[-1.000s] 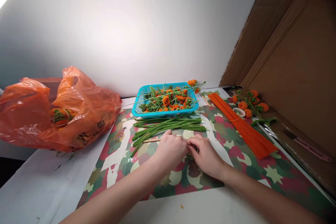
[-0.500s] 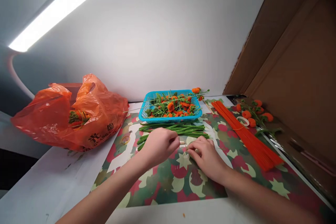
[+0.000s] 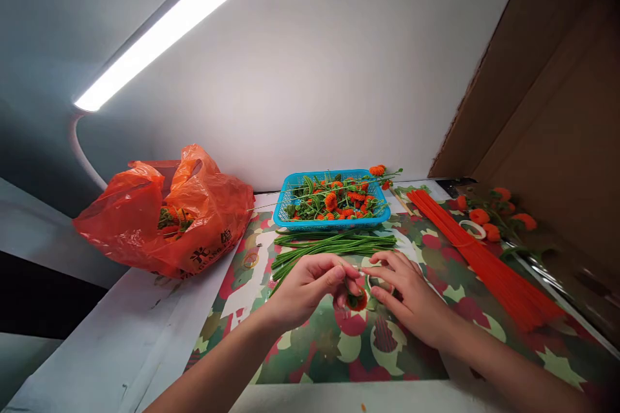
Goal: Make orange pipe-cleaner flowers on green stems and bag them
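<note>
My left hand point(image 3: 317, 284) is closed in a pinch on a small orange flower point(image 3: 357, 300). The flower hangs head down, its green base near my fingertips. Close beside it, my right hand point(image 3: 409, 293) curls its fingers around what looks like a pale green roll of tape point(image 3: 380, 284), partly hidden. My right index fingertip reaches almost to the left fingertips; whether they touch I cannot tell. Just beyond both hands lies a bunch of green fuzzy stems point(image 3: 334, 245). Behind it stands a blue basket point(image 3: 334, 226) filled with orange flowers and green leafy pieces.
An orange plastic bag point(image 3: 169, 232) with flowers inside stands at left. At right lie a bundle of orange fuzzy stems point(image 3: 465, 245), a white ring point(image 3: 472, 229) and several orange flowers point(image 3: 491, 232). A patterned mat point(image 3: 320, 358) covers the table under a bright lamp point(image 3: 184, 19).
The view has shifted left, so things appear further right. My left hand has turned, and an orange flower now shows in its fingers. The right fingers have spread somewhat.
</note>
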Tool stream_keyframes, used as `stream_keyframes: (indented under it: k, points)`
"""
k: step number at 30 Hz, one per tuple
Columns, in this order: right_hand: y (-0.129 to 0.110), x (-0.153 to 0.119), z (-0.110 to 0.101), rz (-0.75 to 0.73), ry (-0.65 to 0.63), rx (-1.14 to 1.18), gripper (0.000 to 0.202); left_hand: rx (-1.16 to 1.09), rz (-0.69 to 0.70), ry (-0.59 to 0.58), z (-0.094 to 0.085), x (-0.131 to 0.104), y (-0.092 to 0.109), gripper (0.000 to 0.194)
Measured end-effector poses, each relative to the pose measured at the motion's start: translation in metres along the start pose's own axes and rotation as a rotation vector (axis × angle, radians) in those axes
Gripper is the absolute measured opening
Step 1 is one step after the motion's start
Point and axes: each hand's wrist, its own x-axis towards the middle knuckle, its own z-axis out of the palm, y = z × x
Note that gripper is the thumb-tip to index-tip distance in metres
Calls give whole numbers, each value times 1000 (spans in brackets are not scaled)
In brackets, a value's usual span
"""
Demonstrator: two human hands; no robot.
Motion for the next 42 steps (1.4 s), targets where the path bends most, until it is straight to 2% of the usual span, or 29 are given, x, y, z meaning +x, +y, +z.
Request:
stream_keyframes:
  k: [7, 9, 12, 14, 17, 18, 20, 23, 26, 29, 32, 34, 38, 42]
  points:
    - [3, -6, -2, 38, 121, 117, 23, -74, 3, 50, 1, -5, 1, 25]
    - [2, -6, 0, 37, 145, 192, 22, -117, 22, 113, -2, -3, 0, 24]
    - [-5, -7, 4, 46, 175, 332, 19, -213, 69, 288, -9, 5, 2, 27]
    - [-15, -10, 6, 27, 150, 402, 17, -255, 96, 404, -14, 11, 4, 31]
    - [-33, -13, 10, -67, -25, 450, 16, -245, 131, 513, -19, 17, 8, 36]
    - [-38, -12, 11, -89, -48, 455, 16, -232, 139, 527, -20, 17, 9, 36]
    - [-48, -7, 13, -47, 21, 491, 18, -204, 150, 527, -21, 16, 9, 36]
    - [-59, 13, 18, 169, 136, 721, 40, -176, 172, 489, -20, 12, 7, 34]
    - [-66, 34, 26, 229, 25, 1109, 47, -140, 216, 446, -21, 6, 2, 32]
    - [-68, 46, 33, 258, 66, 1206, 42, 46, 264, 445, -25, -2, 0, 25]
    - [-63, 47, 34, 222, 173, 1063, 33, 347, 311, 492, -32, -14, 3, 16]
    - [-58, 46, 31, 137, 224, 887, 25, 558, 345, 513, -36, -22, 7, 12]
    - [-49, 46, 22, -123, 322, 588, 19, 983, 367, 477, -37, -36, 15, 10]
    - [-43, 47, 21, -281, 325, 472, 24, 1168, 334, 485, -33, -42, 16, 13]
